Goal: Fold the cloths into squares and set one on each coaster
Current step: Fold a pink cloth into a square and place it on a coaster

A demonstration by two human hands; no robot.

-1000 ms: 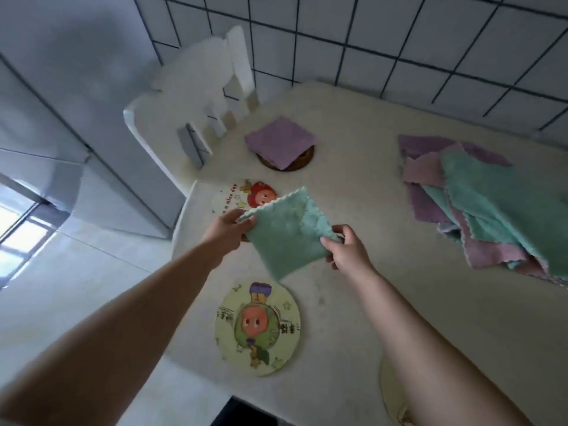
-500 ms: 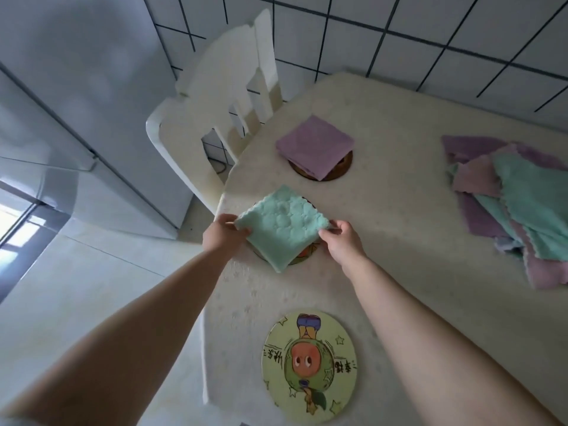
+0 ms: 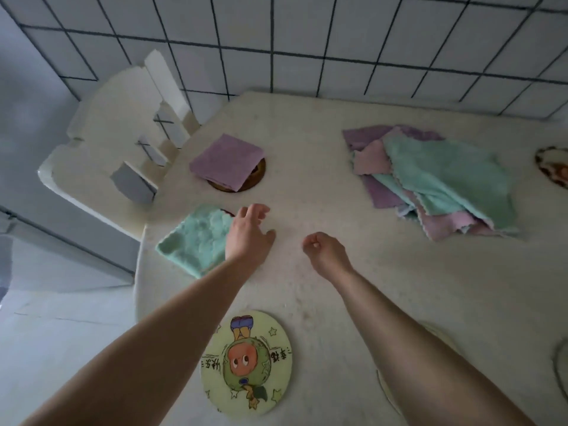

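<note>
Green cloth (image 3: 196,238), fluffy square, flat over a coaster.
Left grip (image 3: 249,233) spread beside it; right grip (image 3: 322,252) loosely curled, empty.

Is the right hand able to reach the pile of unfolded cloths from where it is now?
Probably yes: the right hand holds nothing, and only bare table lies between it and the pile of unfolded cloths.

Hidden and cut off

Coaster (image 3: 228,212) under green cloth (image 3: 196,238) almost wholly covered; cloth's right edge behind left hand (image 3: 248,233). Brown coaster (image 3: 257,176) mostly under purple cloth (image 3: 226,161). Far-right coaster (image 3: 551,167) cropped by frame edge.
</note>
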